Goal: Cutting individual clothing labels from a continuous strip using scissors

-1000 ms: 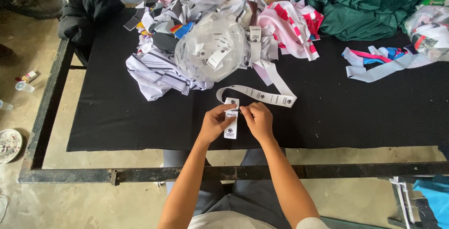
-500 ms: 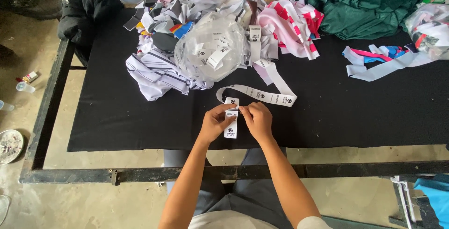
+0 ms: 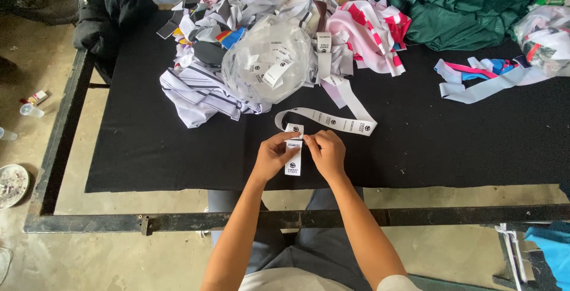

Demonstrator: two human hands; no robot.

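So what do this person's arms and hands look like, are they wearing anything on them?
Both forearms are bare from the elbow down, with no sleeves reaching them. The left hand and right hand wear no gloves, and no watch, ring or bracelet shows on either wrist. At the bottom edge a bit of pale short sleeve appears at the right upper arm. The fingernails look short and unpainted.

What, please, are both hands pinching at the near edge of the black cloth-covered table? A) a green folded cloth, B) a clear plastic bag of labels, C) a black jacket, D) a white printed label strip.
D: the left hand and right hand meet on the white printed label strip.
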